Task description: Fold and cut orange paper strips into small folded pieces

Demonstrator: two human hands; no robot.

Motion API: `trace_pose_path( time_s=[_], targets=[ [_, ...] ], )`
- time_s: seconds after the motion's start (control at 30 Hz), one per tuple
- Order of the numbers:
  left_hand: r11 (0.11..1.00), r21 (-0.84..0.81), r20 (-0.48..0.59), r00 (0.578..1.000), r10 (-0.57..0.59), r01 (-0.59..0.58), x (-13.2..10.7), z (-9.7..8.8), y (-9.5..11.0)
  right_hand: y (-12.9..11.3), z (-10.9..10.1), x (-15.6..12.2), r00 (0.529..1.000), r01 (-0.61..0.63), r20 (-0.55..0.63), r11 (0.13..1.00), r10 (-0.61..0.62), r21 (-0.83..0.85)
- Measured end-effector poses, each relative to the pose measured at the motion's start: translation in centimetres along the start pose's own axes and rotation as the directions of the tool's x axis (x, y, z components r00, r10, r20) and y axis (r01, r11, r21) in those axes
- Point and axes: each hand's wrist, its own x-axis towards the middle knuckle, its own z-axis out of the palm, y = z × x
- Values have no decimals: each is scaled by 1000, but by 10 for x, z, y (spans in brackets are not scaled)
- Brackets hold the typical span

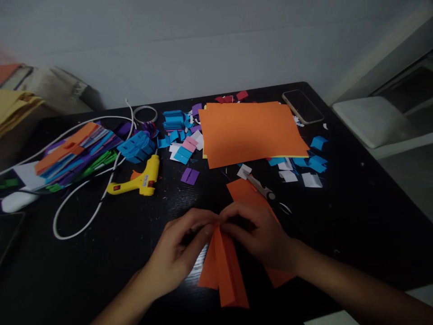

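Both hands meet at the near middle of a black table (pixel 355 203). My left hand (pixel 181 248) and my right hand (pixel 260 234) pinch the top end of a folded orange paper strip (pixel 225 275), fingers closed on it. The strip's pleats fan toward me. A second orange piece (pixel 245 192) lies partly under my right hand. Just beyond it lie scissors (pixel 260 186).
A stack of orange sheets (pixel 250 131) lies further back. A yellow glue gun (pixel 138 180) with a white cord (pixel 81 216) lies at left. Coloured folded paper pieces (pixel 77 151) and blue scraps (pixel 313 158) are scattered about. A phone (pixel 302 106) rests at the far right.
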Motion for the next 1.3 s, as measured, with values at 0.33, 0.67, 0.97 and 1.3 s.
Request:
trace_pose_path(
  time_s=[0.33,0.67,0.97,1.3],
  targets=[
    [981,143,85,989,118,-130,-3,-6,3,1,2,0,998,-56,-20,994,58,90],
    [959,220,7,984,181,-178,-4,-5,2,2,2,-1,990,-142,22,978,140,153],
    [943,255,-64,969,237,-214,-1,-6,2,1,4,3,962,-271,83,876,260,399],
    [923,272,59,962,266,-272,-1,-13,2,2,2,3,973,-228,29,937,228,265]
  ],
)
